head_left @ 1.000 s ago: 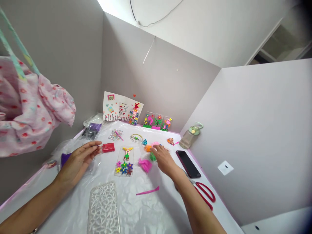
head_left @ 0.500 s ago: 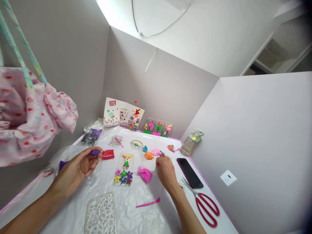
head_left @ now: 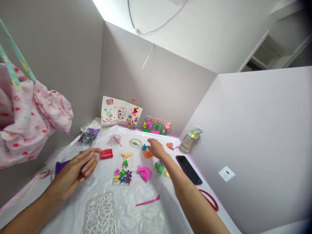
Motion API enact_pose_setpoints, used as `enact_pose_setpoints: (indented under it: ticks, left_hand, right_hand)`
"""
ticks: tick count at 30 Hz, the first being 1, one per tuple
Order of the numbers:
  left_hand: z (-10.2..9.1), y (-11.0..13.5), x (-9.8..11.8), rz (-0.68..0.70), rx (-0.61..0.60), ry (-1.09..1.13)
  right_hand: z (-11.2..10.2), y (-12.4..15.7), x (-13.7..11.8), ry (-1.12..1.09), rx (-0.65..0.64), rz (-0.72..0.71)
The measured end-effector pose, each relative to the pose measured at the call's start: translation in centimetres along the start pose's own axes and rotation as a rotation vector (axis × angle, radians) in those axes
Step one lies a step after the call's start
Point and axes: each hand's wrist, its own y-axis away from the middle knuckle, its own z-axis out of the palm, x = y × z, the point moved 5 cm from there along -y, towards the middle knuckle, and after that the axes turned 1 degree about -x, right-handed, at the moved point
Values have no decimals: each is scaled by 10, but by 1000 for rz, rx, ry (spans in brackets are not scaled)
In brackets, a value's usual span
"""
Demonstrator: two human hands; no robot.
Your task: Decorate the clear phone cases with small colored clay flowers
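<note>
My left hand [head_left: 79, 169] is curled at the left of the table with its index finger stretched out. A small purple clay lump [head_left: 84, 165] shows between its fingers, mostly hidden. Just beyond the fingertip lies a red clay packet [head_left: 106, 154]. My right hand [head_left: 156, 149] reaches over the table with fingers apart, nothing visible in them, above an orange clay packet [head_left: 148, 154] and beside a blue one [head_left: 144, 147]. Between the hands lies a clear phone case [head_left: 123, 167] bearing a clay bunny [head_left: 126, 160] and several clay flowers [head_left: 122, 175].
A bright pink clay packet [head_left: 144, 173] and a pink tool [head_left: 147, 201] lie centrally. Green clay [head_left: 159, 167] sits near my right forearm. A textured clear case [head_left: 100, 213] is in front. At right are a phone [head_left: 188, 169], scissors partly hidden [head_left: 211, 200] and a bottle [head_left: 189, 142].
My right hand has moved forward and left, uncovering green and yellow packets; its forearm now covers most of the scissors. My left hand has turned and lowered, drawing the purple lump into its fingers.
</note>
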Motion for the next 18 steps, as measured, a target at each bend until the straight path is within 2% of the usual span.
enact_pose_setpoints:
  ticks: [3, 6, 8, 11, 14, 18]
  left_hand:
    - [4, 2, 4, 15, 2, -22]
    - [8, 4, 6, 32, 16, -32]
    - [11, 4, 6, 30, 12, -34]
    - [16, 7, 4, -1, -33, -36]
    - [23, 11, 0, -52, -110, -43]
    - [39, 17, -11, -78, -214, -163]
  right_hand:
    - [17, -20, -12, -69, 4, -9]
    - [30, -27, -20, -169, 15, -18]
    - [29, -29, -21, -245, 38, -19]
    - [14, -25, -21, -365, 79, 4]
    - [-4, 0, -29, -506, 88, 2]
    - [-9, 73, -55, -707, 51, -76]
